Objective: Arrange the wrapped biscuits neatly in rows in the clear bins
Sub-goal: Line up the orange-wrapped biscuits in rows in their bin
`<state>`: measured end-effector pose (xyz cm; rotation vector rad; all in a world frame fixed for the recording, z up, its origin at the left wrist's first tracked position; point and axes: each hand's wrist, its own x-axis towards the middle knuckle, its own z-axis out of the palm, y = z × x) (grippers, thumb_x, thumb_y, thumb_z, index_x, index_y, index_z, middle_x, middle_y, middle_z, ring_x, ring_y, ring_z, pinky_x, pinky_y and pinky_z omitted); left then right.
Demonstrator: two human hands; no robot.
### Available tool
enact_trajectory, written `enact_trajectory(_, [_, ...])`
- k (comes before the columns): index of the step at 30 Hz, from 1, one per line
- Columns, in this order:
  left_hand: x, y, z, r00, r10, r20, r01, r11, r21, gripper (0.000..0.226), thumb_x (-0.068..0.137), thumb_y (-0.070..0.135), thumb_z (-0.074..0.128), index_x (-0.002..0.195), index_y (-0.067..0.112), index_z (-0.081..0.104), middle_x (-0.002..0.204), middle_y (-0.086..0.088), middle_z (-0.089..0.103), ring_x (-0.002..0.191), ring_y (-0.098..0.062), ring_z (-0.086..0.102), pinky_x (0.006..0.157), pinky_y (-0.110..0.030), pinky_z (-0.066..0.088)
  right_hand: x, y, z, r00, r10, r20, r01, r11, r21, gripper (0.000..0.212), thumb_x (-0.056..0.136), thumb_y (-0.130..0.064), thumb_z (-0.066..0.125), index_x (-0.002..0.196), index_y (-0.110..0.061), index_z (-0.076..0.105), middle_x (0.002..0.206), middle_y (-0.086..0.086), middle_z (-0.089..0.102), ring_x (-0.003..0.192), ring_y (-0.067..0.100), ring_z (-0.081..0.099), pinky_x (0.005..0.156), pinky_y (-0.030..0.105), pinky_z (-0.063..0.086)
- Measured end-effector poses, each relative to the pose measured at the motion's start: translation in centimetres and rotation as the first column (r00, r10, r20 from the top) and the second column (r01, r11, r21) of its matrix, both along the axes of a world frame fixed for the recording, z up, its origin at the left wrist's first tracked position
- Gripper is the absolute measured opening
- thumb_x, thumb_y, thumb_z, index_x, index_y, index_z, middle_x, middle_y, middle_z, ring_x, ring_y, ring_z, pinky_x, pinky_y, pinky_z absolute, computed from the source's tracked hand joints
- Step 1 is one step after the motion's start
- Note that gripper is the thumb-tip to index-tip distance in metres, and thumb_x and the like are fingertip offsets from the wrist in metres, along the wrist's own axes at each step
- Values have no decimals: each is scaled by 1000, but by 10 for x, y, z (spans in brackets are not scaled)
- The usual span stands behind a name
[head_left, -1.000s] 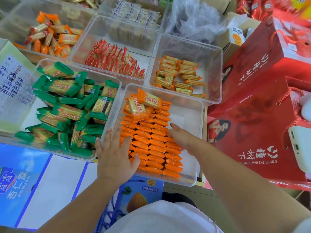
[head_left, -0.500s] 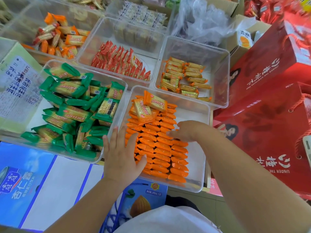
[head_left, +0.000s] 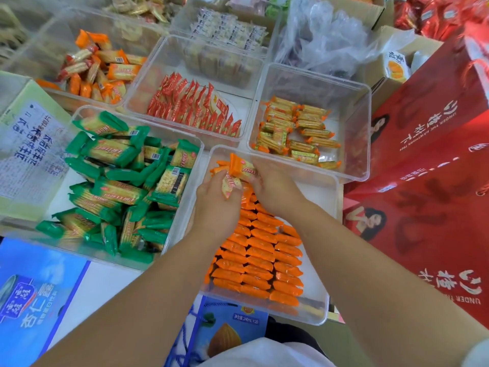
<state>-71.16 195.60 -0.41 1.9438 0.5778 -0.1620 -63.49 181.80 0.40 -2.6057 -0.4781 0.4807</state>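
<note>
Nearest us, the rectangular clear plastic bin (head_left: 324,311) holds the orange film-wrapped biscuit packets (head_left: 259,260), stood on edge in three columns. We make it roughly ten per column, though the forearms hide the upper part. Above the far end of those rows, the left hand (head_left: 215,207) has its fingers curled round one pale packet with orange ends (head_left: 229,184). Touching it, the right hand (head_left: 275,189) pinches a second orange packet (head_left: 244,167). So we count two hands and at least two loose packets, and cannot tell whether there are more. We judge these packets light, with slick, crinkly film over a brittle biscuit. They are best taken across the flat faces or long edges with a gentle squeeze, since the crimped ends would slip and bend. Just left, a second clear bin (head_left: 200,145) holds green-wrapped packets (head_left: 119,186) in a jumble, too many to count. Beyond are two more bins. One holds red packets (head_left: 193,107) leaning in a row, and the other gold packets (head_left: 296,128) partly lined up. We count seven bins in all, and the farthest are blurred. Two red gift boxes (head_left: 423,154) stand at the right.
</note>
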Motion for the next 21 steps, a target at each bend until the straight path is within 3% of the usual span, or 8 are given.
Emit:
enact_trajectory(5, [-1, -12, -3, 987, 160, -36, -163, 977, -140, 45, 103, 38, 49, 148, 31, 46, 156, 0, 29, 127, -16, 43, 106, -39, 39, 0, 6, -12, 994, -111, 11, 111, 992, -54, 33, 101, -33, 52, 125, -12, 62, 127, 13, 52, 123, 32, 46, 100, 43, 43])
enact_trajectory(9, [-7, -15, -2, 969, 248, -9, -237, 913, -332, 41, 106, 43, 43, 146, 36, 44, 150, 8, 44, 135, -12, 44, 115, -44, 36, -3, 8, -11, 987, -126, -100, 133, 989, 72, 29, 99, -39, 55, 116, -17, 62, 111, 4, 65, 106, 28, 58, 84, 40, 48])
enact_trajectory(11, [-8, -17, 0, 952, 304, -27, -285, 853, -436, 32, 106, 48, 39, 138, 45, 42, 135, 19, 52, 128, -7, 49, 109, -39, 38, -5, 9, -11, 993, -89, -83, 93, 995, 43, 39, 101, -41, 51, 133, -19, 57, 126, 6, 65, 118, 29, 56, 95, 44, 47])
enact_trajectory(13, [-9, -19, 1, 940, 340, -38, -316, 821, -476, 36, 106, 50, 37, 142, 50, 39, 136, 16, 51, 129, -9, 48, 106, -37, 37, -6, 11, -10, 993, -86, -78, 87, 996, 8, 46, 103, -42, 46, 143, -20, 51, 137, 8, 61, 127, 32, 50, 102, 47, 42])
enact_trajectory(16, [-11, -21, 1, 934, 354, -52, -330, 797, -507, 36, 107, 48, 38, 142, 50, 41, 145, 10, 47, 132, -10, 46, 110, -38, 35, -7, 15, -8, 991, -63, -115, 57, 997, -49, 43, 104, -45, 41, 133, -19, 59, 132, 9, 63, 125, 35, 50, 101, 48, 42])
enact_trajectory(18, [-13, -21, 1, 928, 365, -67, -343, 772, -535, 27, 106, 47, 40, 133, 54, 44, 138, 15, 51, 123, -2, 50, 99, -30, 38, -9, 17, -6, 988, -62, -139, 50, 995, -90, 43, 104, -48, 39, 115, -16, 65, 118, 10, 67, 115, 35, 55, 95, 47, 45])
enact_trajectory(21, [-16, -15, 1, 918, 382, -107, -375, 747, -549, 19, 105, 46, 45, 122, 55, 45, 119, 22, 55, 105, 9, 49, 81, -23, 37, -16, 19, 1, 970, -129, -207, 131, 991, -3, 48, 101, -54, 44, 100, -13, 68, 98, 8, 68, 95, 30, 61, 81, 43, 50])
